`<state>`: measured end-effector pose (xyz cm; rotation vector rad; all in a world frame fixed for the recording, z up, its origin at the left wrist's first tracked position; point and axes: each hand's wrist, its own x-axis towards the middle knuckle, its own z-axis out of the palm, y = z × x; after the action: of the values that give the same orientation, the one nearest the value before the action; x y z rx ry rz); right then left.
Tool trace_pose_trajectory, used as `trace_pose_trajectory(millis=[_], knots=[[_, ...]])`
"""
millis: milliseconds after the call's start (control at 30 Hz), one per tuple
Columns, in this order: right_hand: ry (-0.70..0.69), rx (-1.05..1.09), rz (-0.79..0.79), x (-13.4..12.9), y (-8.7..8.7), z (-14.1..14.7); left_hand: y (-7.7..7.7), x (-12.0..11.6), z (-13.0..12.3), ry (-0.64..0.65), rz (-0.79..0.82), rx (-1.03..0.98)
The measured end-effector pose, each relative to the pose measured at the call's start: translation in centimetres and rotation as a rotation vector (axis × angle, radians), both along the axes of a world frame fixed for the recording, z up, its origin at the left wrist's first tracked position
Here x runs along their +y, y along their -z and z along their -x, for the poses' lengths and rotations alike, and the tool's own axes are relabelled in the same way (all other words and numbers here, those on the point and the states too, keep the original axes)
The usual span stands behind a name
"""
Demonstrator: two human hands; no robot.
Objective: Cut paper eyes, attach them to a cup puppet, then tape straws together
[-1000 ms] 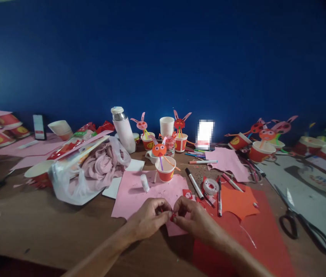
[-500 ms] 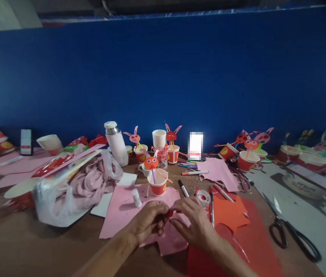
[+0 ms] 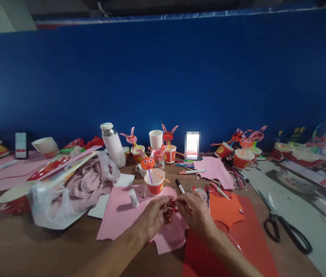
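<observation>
My left hand [image 3: 158, 215] and my right hand [image 3: 193, 211] meet at the fingertips above the pink paper [image 3: 119, 219]. Both are closed in a pinch on a small red paper piece [image 3: 175, 204], mostly covered by the fingers. Just beyond them stands a red and white paper cup [image 3: 155, 184] bearing an orange paper face [image 3: 147, 163] with ears and pipe-cleaner-like limbs. A glue stick [image 3: 133, 198] rests left of the cup. Beside my right hand lie a roll of clear tape [image 3: 200, 193], partly hidden, and a black marker [image 3: 180, 186].
Black-handled scissors [image 3: 284, 221] lie at the right, near orange paper [image 3: 228, 209] and red paper [image 3: 255, 234]. At left are a plastic bag [image 3: 47, 207] and a white flask [image 3: 113, 148]. Several decorated cups [image 3: 243, 158] line the back before a blue partition [image 3: 163, 77].
My fingertips have shifted slightly around the red piece, and my right hand now covers more of the tape roll. The whole view has moved a little, with things appearing further left.
</observation>
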<state>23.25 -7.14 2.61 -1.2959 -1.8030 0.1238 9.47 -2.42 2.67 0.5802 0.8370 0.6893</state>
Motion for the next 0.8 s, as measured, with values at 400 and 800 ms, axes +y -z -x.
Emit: trace_pose_trajectory(millis=[400,800], knots=[[0.03,0.239,0.213,0.3,-0.1,-0.2,2.0,0.9,-4.2,-0.291,-0.012,-0.229],[0.069,0.334,0.347,0.9,0.4,-0.4,2.4,1.2,-4.1,-0.327,-0.058,-0.284]])
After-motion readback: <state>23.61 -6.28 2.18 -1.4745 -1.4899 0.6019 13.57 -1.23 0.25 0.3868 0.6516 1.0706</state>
